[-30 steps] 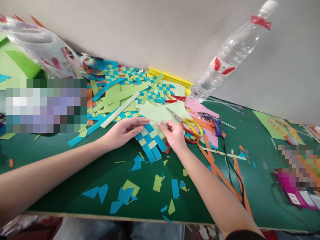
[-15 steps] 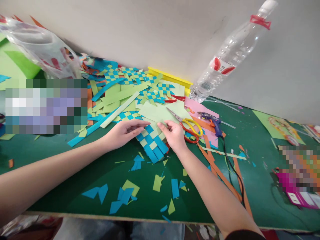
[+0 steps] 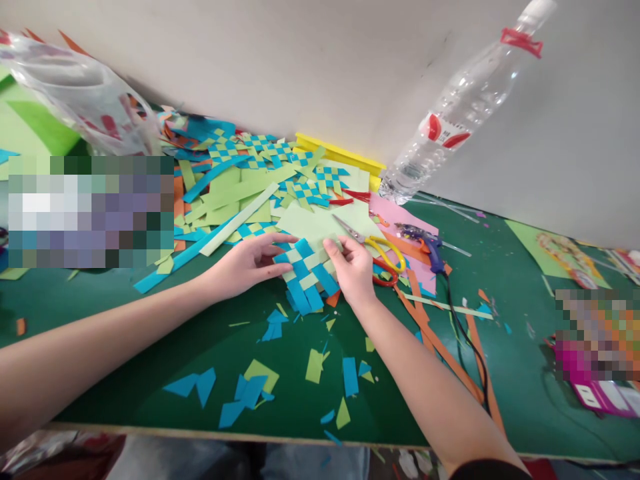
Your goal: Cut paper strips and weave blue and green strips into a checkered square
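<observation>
A small woven paper piece (image 3: 306, 275) in blue and light green checks is held tilted between my two hands, loose strip ends at its lower edge. My left hand (image 3: 250, 263) has its thumb and fingers about the left corner. On the opposite side my right hand (image 3: 354, 270) pinches the upper right corner, thumb on top; its other fingers are partly hidden. Just beyond the right hand lie scissors (image 3: 373, 247) with yellow and red handles, resting partly on pale green paper (image 3: 320, 223).
Paper strips (image 3: 240, 193) and woven pieces (image 3: 257, 160) heap up at the back. A plastic bottle (image 3: 460, 107) stands by the wall, near a glue gun (image 3: 434, 252) with its black cord. Cut scraps (image 3: 253, 390) litter the green table (image 3: 165, 347). A plastic bag (image 3: 90, 100) is at left.
The woven piece has been lifted and turned a little, its lower edge now farther from me. My left thumb has moved onto its left corner; my right hand has shifted slightly right.
</observation>
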`<state>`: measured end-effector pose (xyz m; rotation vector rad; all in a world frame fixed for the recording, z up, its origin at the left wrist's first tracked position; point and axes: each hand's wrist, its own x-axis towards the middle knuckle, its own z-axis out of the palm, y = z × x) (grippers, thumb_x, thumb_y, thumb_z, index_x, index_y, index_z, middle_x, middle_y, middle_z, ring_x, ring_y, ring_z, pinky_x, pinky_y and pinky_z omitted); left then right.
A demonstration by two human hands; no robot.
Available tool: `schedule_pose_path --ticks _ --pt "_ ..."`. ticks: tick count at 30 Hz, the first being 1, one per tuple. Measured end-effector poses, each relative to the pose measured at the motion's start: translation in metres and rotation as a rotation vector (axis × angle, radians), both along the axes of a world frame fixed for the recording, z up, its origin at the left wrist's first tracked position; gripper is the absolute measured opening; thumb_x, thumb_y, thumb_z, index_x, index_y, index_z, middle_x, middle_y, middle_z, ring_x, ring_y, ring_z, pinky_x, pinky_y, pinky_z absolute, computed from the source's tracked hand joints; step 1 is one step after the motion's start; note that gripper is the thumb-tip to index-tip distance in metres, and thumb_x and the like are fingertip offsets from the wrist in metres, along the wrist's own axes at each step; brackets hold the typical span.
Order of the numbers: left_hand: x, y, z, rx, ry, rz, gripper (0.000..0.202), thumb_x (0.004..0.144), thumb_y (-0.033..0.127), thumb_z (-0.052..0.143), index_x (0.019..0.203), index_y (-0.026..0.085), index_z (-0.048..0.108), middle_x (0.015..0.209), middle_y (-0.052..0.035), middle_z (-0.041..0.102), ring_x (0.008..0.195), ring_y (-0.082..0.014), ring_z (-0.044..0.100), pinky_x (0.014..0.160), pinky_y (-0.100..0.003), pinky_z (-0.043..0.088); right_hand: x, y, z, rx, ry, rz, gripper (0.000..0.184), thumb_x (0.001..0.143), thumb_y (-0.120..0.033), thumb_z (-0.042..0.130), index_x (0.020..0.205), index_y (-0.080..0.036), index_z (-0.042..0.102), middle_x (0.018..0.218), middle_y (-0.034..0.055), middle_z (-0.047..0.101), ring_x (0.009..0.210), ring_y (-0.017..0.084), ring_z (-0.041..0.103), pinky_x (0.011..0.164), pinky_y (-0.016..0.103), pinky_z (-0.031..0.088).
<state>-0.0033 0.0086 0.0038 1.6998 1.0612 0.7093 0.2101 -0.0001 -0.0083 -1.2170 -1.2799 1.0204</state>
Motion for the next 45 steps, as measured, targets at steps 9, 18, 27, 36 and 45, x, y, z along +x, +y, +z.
schedule_pose_path --ticks 9,18,27,36,45 --pt "-0.004 0.004 -0.003 0.067 0.059 0.223 0.051 0.070 0.051 0.074 0.108 0.018 0.066 0.079 -0.0025 0.072 0.063 -0.0155 0.067 0.061 -0.026 0.057 -0.003 0.003 0.004 -0.081 0.176 0.109 0.051 0.067 -0.056 0.073 0.100 -0.020 0.058 0.077 -0.0001 0.065 0.065 0.012 0.058 0.062 0.026 0.049" --pt "-0.009 0.006 -0.004 0.041 -0.079 0.447 0.047 0.071 0.048 0.076 0.106 0.018 0.065 0.088 -0.0047 0.076 0.079 -0.0205 0.073 0.079 -0.031 0.059 -0.001 0.003 -0.003 -0.115 0.023 0.112 0.038 0.070 -0.051 0.073 0.089 -0.019 0.068 0.075 0.0021 0.071 0.067 0.016 0.066 0.065 0.029 0.054" --pt "-0.004 0.005 0.001 0.078 -0.009 0.341 0.046 0.066 0.046 0.079 0.099 0.017 0.066 0.095 -0.0051 0.074 0.090 -0.0243 0.070 0.080 -0.034 0.059 -0.001 -0.001 -0.002 0.207 -0.239 -0.012 0.022 0.080 -0.042 0.068 0.086 -0.021 0.070 0.080 0.0021 0.074 0.074 0.017 0.069 0.073 0.030 0.056" --pt "-0.002 0.005 0.005 -0.022 0.014 0.256 0.035 0.061 0.045 0.081 0.083 0.020 0.071 0.079 -0.0037 0.076 0.077 -0.0259 0.072 0.068 -0.033 0.062 0.000 -0.005 -0.003 0.364 -0.408 0.073 0.023 0.085 -0.042 0.063 0.097 -0.025 0.073 0.092 0.0031 0.075 0.083 0.019 0.069 0.081 0.033 0.056" --pt "-0.005 0.006 0.001 0.003 0.010 0.262 0.036 0.066 0.042 0.079 0.092 0.019 0.071 0.083 -0.0039 0.076 0.074 -0.0229 0.072 0.066 -0.031 0.062 0.000 -0.006 0.002 0.394 -0.424 0.096 0.020 0.090 -0.038 0.057 0.096 -0.025 0.072 0.093 0.0021 0.075 0.086 0.018 0.070 0.082 0.032 0.055"
